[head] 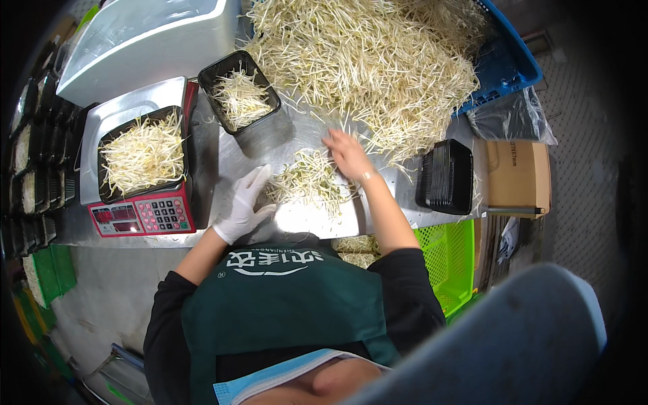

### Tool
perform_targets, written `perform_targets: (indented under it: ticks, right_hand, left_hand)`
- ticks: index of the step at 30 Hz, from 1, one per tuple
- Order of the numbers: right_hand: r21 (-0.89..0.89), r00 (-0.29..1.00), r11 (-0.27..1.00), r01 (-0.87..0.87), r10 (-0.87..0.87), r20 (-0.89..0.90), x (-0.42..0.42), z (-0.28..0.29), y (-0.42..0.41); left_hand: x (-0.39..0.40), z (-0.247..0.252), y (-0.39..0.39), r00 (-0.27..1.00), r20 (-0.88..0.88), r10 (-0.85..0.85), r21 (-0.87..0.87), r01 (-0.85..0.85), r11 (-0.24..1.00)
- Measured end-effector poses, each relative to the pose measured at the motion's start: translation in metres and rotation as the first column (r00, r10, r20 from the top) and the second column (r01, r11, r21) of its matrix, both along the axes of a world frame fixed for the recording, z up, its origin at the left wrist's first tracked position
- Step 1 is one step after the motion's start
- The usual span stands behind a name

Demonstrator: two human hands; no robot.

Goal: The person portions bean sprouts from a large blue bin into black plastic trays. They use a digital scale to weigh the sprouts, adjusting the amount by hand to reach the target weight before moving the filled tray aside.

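On the steel table, a small heap of bean sprouts [309,182] with greenish bits lies between my hands. My left hand [243,207], in a white glove, rests at the heap's left side, thumb apart from the fingers and holding nothing. My bare right hand [348,154] is spread over the heap's upper right edge, with no sprouts visibly gripped. Beyond it rises a large mound of bean sprouts [364,61]. A black plastic tray [204,81] partly filled with sprouts sits up and to the left. Another sprout-filled tray [185,152] stands on a red digital scale [190,223].
Nested black trays [450,177] stand at the right, near a cardboard box [521,177]. A blue crate [526,71] borders the mound. A white foam box [152,61] is at upper left; stacked trays [45,136] line the far left. A green crate [455,263] sits below the table edge.
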State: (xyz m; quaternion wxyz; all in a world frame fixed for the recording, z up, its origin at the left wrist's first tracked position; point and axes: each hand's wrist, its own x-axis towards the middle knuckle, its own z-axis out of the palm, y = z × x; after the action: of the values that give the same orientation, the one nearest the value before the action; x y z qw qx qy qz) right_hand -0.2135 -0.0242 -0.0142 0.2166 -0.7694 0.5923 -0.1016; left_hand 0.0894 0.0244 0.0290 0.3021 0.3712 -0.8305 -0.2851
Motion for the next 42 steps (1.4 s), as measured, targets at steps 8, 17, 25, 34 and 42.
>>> perform_targets:
  ticks: [8, 17, 25, 34, 42]
  right_hand:
    - [0.06, 0.808, 0.945, 0.321, -0.307, 0.503, 0.033, 0.022, 0.086]
    - [-0.115, 0.959, 0.993, 0.021, 0.013, 0.284, 0.037, 0.042, 0.021]
    - [0.014, 0.992, 0.999, 0.029, -0.031, 0.119, -0.011, 0.019, 0.092]
    - [-0.14, 0.829, 0.884, 0.446, -0.348, 0.439, 0.038, 0.038, 0.097]
    - [-0.288, 0.97, 0.928, 0.237, -0.24, 0.024, 0.006, 0.046, 0.124]
  left_hand:
    - [-0.079, -0.017, -0.036, 0.993, 0.092, -0.067, -0.004, 0.068, 0.998]
    - [-0.048, 0.008, -0.014, 0.971, -0.233, -0.042, 0.382, 0.131, 0.915]
    - [0.005, -0.007, -0.007, 0.996, 0.089, -0.021, 0.203, 0.002, 0.979]
    - [-0.076, -0.018, -0.022, 0.996, -0.037, 0.082, -0.252, -0.088, 0.964]
    - [-0.019, -0.001, 0.002, 0.998, 0.06, 0.026, 0.196, -0.037, 0.98]
